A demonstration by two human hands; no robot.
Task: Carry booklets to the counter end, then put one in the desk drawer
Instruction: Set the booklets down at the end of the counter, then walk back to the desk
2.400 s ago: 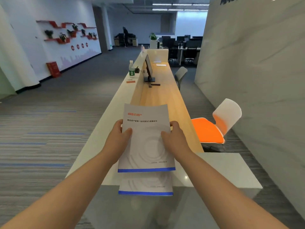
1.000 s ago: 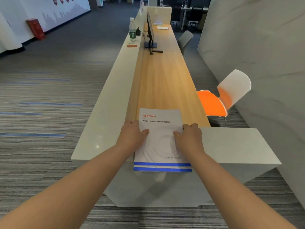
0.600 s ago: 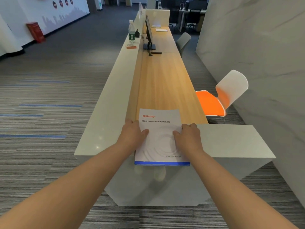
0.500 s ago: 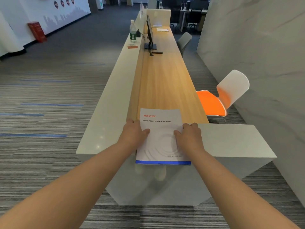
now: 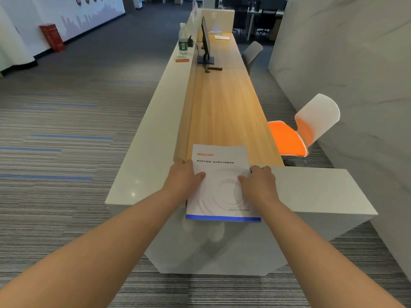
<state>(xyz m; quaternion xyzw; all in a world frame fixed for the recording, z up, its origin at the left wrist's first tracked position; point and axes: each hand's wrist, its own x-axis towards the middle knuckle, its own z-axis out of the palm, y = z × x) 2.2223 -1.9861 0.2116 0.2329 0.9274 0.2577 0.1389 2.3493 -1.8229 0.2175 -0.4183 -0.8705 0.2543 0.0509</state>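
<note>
A stack of white booklets (image 5: 221, 174) with a blue bottom stripe and red title lies at the near end of the white counter (image 5: 315, 192), its far part reaching over the wooden desk (image 5: 224, 107). My left hand (image 5: 183, 177) grips the stack's left edge, thumb on the cover. My right hand (image 5: 260, 183) grips the right edge the same way. The booklets sit squared on top of each other, so only the top cover shows. No drawer is in view.
An orange-and-white chair (image 5: 304, 127) stands right of the desk, a grey chair (image 5: 252, 53) farther back. A monitor (image 5: 205, 43), a water bottle (image 5: 182, 42) and papers (image 5: 222, 37) are at the desk's far part. A grey wall (image 5: 355, 63) runs along the right.
The booklets came down from mid-air onto the counter end. The lower booklet's offset blue edge has been pushed flush under the top one. Both hands have stayed on the edges.
</note>
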